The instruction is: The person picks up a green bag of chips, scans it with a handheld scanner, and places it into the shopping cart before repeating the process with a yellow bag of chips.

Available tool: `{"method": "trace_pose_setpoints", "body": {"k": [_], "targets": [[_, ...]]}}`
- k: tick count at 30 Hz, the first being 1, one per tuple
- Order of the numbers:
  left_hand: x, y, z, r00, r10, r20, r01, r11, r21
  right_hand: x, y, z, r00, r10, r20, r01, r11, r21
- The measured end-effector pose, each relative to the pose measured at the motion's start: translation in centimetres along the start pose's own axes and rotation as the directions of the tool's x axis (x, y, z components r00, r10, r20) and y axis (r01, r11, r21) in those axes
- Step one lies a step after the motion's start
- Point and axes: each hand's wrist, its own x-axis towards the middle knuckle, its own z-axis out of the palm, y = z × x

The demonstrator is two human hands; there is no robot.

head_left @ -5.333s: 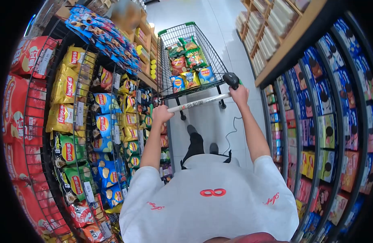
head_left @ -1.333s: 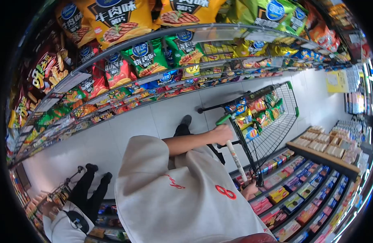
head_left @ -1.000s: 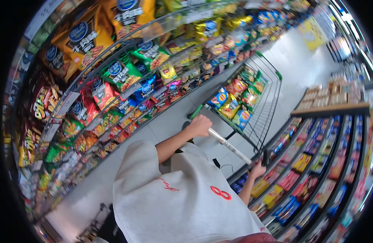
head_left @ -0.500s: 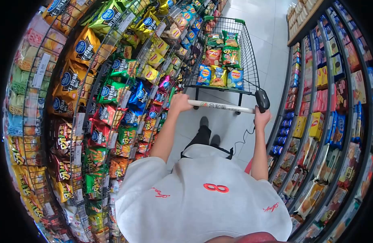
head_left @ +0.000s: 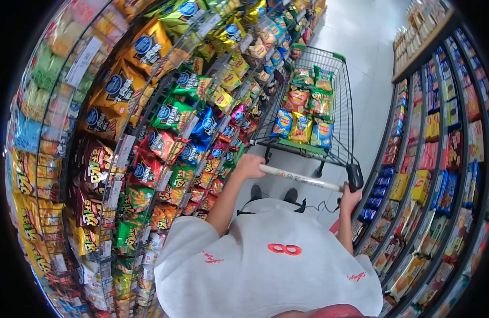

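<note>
Two hands steer one shopping cart: left hand clenched on the handle bar's left end, right hand gripping its right end, beside a black scanner. Crisp bags fill the basket's near end, alongside the snack rack.

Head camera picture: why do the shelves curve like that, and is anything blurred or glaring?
Head view: a fisheye lens bows the snack rack and the right-hand shelves, leaving black corners; the middle is sharp, the left hand and right hand crisp on the cart handle; packets near the edges smear; light is even, with a pale sheen on the floor.
</note>
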Motion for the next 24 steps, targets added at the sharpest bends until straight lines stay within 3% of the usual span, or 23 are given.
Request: {"method": "trace_pose_setpoints", "body": {"k": [2, 3, 6, 7, 9, 11, 12, 14, 15, 16, 18, 19, 21, 24], "targets": [[-1.0, -0.4, -1.7, 0.995, 0.054, 0.084, -0.043, 0.991, -0.125, -1.3, -1.4, 0.0, 0.998, -0.007, -0.057, 0.009, 1.000, 0.028], [-1.6, -0.3, -2.7, 0.996, 0.057, 0.069, -0.044, 0.985, -0.169, -1.9, -1.9, -0.1, 0.996, 0.087, -0.017, -0.086, 0.996, 0.038], [-1.8, -2.9, -0.6, 0.981, -0.087, -0.176, -0.023, 0.839, -0.543, -3.6, -1.8, 0.2, 0.995, 0.095, -0.027, -0.094, 0.995, 0.021], [-2.1, -3.4, -0.5, 0.931, -0.176, -0.320, -0.032, 0.833, -0.553, -4.1, -1.9, 0.3, 0.987, 0.161, 0.007, -0.162, 0.985, 0.059], [-3.4, -4.0, -0.8, 0.756, -0.343, -0.558, -0.050, 0.819, -0.572, -5.2, -2.0, 0.9, 0.990, 0.139, -0.041, -0.134, 0.986, 0.099], [-4.1, -5.2, -3.5, 0.545, -0.375, -0.750, -0.192, 0.815, -0.547, -6.8, -4.5, 0.6, 0.989, 0.145, -0.041, -0.136, 0.976, 0.173], [-4.4, -6.1, -5.3, 0.478, -0.402, -0.781, -0.181, 0.825, -0.536, -7.3, -4.0, 0.8, 0.989, 0.133, -0.058, -0.120, 0.975, 0.189], [-4.8, -7.4, -9.3, 0.321, -0.496, -0.806, -0.146, 0.816, -0.560, -8.0, -3.0, 1.8, 0.991, 0.106, -0.085, -0.085, 0.970, 0.228], [-4.7, -9.0, -10.2, 0.299, -0.564, -0.770, -0.164, 0.764, -0.624, -8.4, -3.2, 1.9, 0.987, 0.137, -0.079, -0.114, 0.962, 0.247], [-4.8, -10.1, -11.8, 0.294, -0.563, -0.773, -0.261, 0.731, -0.631, -8.8, -3.6, 2.1, 0.983, 0.169, -0.073, -0.144, 0.953, 0.268], [-4.5, -11.7, -14.1, 0.188, -0.497, -0.847, -0.223, 0.818, -0.530, -9.7, -4.7, 2.5, 0.976, 0.207, -0.064, -0.181, 0.942, 0.284], [-4.3, -12.4, -15.0, 0.134, -0.537, -0.833, -0.223, 0.803, -0.553, -10.1, -5.5, 2.4, 0.975, 0.212, -0.061, -0.188, 0.943, 0.275], [-4.1, -13.5, -16.3, 0.032, -0.612, -0.790, -0.230, 0.765, -0.602, -10.9, -7.6, 2.5, 0.968, 0.233, -0.091, -0.189, 0.920, 0.344], [-4.6, -15.2, -17.5, -0.006, -0.825, -0.565, -0.335, 0.534, -0.776, -10.7, -2.9, 3.4, 0.987, 0.122, -0.107, -0.086, 0.952, 0.294]]}}
